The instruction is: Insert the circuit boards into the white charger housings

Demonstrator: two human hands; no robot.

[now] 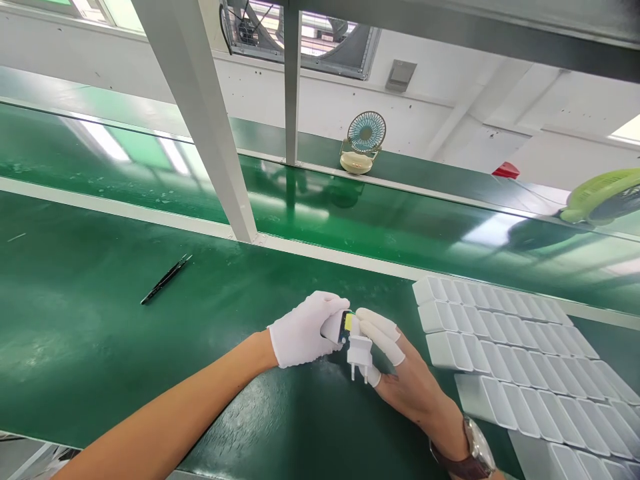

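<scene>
My left hand [305, 331], in a white glove, is closed round a white plastic charger housing [331, 328]. From the housing's right end a circuit board with a yellow component [349, 323] pokes out. My right hand [407, 373] wears white finger cots and is closed on a white two-pin plug piece [359, 350], its pins pointing down toward me. The plug piece sits right against the board end; whether the two are joined I cannot tell. Both hands meet just above the green table [300, 413].
Black tweezers [166, 280] lie on the table at left. Rows of open white housings [505, 363] stand at right. A white post [200, 120] rises from the table's far edge strip. Behind it are a small cream fan [356, 162] and a yellow-green fan [600, 190].
</scene>
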